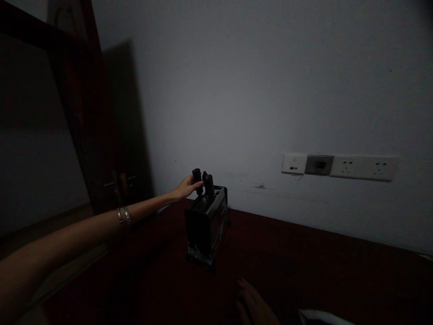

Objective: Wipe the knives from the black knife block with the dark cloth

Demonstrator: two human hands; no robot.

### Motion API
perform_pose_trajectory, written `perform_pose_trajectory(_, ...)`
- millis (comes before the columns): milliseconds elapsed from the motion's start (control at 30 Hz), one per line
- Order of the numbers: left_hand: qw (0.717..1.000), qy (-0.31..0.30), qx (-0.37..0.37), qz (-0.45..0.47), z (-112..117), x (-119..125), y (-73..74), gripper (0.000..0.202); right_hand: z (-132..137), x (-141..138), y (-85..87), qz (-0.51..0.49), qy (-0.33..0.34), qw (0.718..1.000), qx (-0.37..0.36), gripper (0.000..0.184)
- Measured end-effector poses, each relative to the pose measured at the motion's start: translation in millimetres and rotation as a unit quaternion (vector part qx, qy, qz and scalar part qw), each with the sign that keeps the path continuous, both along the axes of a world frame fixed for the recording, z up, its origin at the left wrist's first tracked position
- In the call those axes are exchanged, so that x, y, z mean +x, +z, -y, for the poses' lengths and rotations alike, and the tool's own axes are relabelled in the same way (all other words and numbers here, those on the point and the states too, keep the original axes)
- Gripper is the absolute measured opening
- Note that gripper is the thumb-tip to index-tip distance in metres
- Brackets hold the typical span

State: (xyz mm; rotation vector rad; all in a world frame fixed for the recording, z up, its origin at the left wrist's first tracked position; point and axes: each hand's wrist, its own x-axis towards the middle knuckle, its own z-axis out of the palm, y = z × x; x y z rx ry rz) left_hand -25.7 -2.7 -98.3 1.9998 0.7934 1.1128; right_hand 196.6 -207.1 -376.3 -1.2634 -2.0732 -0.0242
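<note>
A dark knife block [206,225] stands upright on the dark red tabletop, with several black handles rising from its top. My left hand [187,186] reaches in from the left and is closed around the leftmost black handle, a knife [197,181] whose blade is hidden. Beside it, other black handles [209,186] stand close together in the block. My right hand [254,302] is low in the view, over the table in front of the block. Its fingers look loosely bent and apart, holding nothing visible, though the light is dim.
Behind the table [287,253] rises a pale wall [237,113] carrying a row of switches and sockets [345,167]. At the left is a dark red door [104,135] with a metal handle. A whitish object [321,316] is cut off by the bottom edge.
</note>
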Motion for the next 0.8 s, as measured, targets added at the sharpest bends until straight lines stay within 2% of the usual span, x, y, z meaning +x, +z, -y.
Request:
perform_pose_trajectory(100,1.000,-0.012,0.003,-0.006,5.2,1.5,-3.8,0.030,1.0,-0.2,2.2,0.018,-0.001,1.000,-0.001,0.025)
perform_pose_trajectory(433,1.000,0.017,-0.022,-0.011,15.3,3.8,-10.4,0.025,0.6,0.8,-0.2,0.012,-0.011,1.000,-0.011,0.025)
perform_pose_trajectory(800,0.997,0.013,-0.069,0.040,9.1,3.1,-17.0,0.039,3.3,0.3,3.3,-0.014,0.005,1.000,0.009,0.023)
